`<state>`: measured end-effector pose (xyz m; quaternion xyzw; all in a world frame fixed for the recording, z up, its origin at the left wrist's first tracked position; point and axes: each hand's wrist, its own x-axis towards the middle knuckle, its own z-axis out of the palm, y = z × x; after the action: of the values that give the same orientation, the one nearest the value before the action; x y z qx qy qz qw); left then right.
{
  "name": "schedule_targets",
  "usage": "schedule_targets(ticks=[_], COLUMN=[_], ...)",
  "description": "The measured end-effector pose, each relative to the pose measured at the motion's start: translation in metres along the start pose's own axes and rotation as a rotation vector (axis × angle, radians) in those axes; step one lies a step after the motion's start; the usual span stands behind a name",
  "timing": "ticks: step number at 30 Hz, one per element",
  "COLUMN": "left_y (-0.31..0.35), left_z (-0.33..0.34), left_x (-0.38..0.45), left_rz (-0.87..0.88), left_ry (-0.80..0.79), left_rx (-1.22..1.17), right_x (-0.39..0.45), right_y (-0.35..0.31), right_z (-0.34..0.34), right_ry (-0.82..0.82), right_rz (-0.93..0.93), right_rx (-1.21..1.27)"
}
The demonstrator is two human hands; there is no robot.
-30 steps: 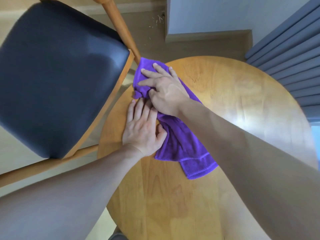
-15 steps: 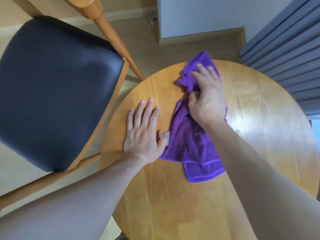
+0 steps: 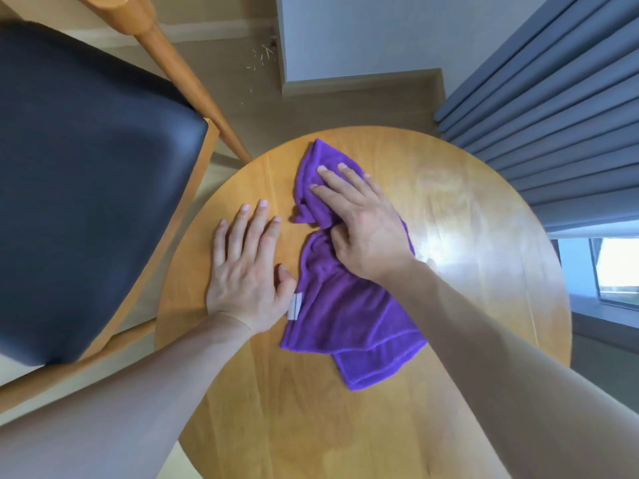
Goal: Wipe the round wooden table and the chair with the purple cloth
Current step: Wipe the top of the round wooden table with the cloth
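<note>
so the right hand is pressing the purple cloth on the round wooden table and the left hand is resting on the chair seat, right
Not quite. The head view shows the left hand lying flat on the round wooden table, beside the purple cloth, not on the dark padded chair seat. The right hand does press the cloth.

the purple cloth (image 3: 345, 305) lies rumpled and partly folded on the round wooden table (image 3: 466, 209), its far end bunched under the right hand's fingers (image 3: 332, 181); a white tag on its near-left edge touches the left thumb; the table is glossy, pale wood; the chair (image 3: 86, 181), dark seat on a wooden frame, stands just left of the left fingertips.
</note>
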<state>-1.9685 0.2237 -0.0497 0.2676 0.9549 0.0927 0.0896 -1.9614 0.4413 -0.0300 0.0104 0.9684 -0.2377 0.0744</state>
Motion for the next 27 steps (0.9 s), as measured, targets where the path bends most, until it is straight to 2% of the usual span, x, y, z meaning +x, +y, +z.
schedule_targets(ticks=[2, 5, 7, 8, 9, 12, 14, 16, 18, 21, 24, 26, 27], left_y=[-0.001, -0.002, -0.001, 0.0, 0.0, -0.001, -0.002, -0.002, -0.003, -0.002, 0.0, 0.001, 0.001], left_z=[0.0, 0.0, -0.001, -0.001, 0.0, 0.001, 0.003, 0.004, 0.004, 0.004, 0.003, 0.003, 0.002], left_x=[0.0, 0.001, 0.001, 0.0, 0.0, -0.002, -0.003, -0.003, -0.001, 0.001, 0.0, -0.001, -0.001], left_rz=[-0.001, 0.005, 0.001, 0.001, -0.003, 0.002, 0.013, 0.012, 0.006, 0.003, 0.0, 0.0, 0.0], left_ry=[0.001, 0.002, 0.005, 0.008, 0.013, 0.041, 0.056, 0.06, 0.055, 0.052, 0.038, 0.029, 0.027], left_rx=[0.002, 0.008, 0.02, 0.019, 0.014, 0.004, 0.002, -0.01, -0.024, -0.032, -0.037, -0.041, -0.045], right_x=[-0.005, -0.001, 0.019, 0.025, 0.029, 0.016, 0.0, -0.01, -0.022, -0.04, -0.035, -0.029, -0.031], right_y=[0.03, 0.035, 0.005, -0.012, -0.031, -0.069, -0.059, -0.028, 0.007, 0.043, 0.023, -0.01, -0.027], right_z=[-0.015, -0.021, -0.011, -0.004, 0.006, 0.03, 0.025, 0.009, -0.005, -0.021, -0.011, 0.006, 0.016], right_ry=[0.181, 0.437, 0.491, 0.485, 0.46, 0.201, 0.025, -0.047, 0.004, 0.302, 0.503, 0.55, 0.541], right_rz=[0.217, 0.725, 0.956, 0.991, 0.94, 0.445, 0.126, -0.06, 0.009, 0.479, 0.85, 0.94, 0.923], right_rx=[0.043, 0.117, 0.151, 0.149, 0.14, 0.1, 0.025, -0.041, -0.049, 0.056, 0.145, 0.172, 0.18])
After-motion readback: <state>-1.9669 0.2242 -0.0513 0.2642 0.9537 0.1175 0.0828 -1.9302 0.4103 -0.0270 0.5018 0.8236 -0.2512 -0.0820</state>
